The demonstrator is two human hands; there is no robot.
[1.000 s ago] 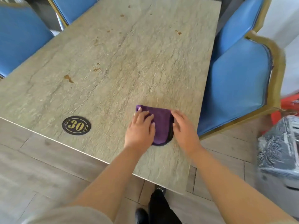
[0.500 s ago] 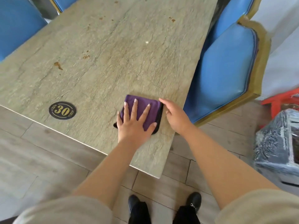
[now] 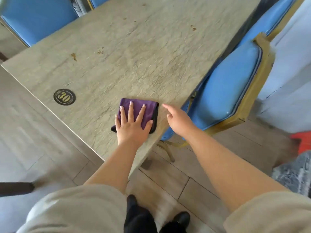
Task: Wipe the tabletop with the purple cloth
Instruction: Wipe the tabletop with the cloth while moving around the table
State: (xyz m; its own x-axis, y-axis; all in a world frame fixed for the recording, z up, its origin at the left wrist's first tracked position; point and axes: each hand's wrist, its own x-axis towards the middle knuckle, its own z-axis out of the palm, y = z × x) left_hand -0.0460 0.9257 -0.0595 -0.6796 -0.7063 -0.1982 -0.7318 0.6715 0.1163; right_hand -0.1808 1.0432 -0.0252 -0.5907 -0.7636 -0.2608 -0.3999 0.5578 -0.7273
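Left hand (image 3: 133, 126) flat, fingers spread, on the folded purple cloth (image 3: 148, 111), long axis left-right; right hand (image 3: 178, 120) open beside it

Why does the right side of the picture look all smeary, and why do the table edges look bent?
In the head view, the orange thing and the grey patterned bundle at the right edge are smeared by motion blur, while the purple cloth under the left hand stays fairly sharp; the wide-angle lens stretches and slants the tabletop edges; soft daylight leaves only faint shadows.
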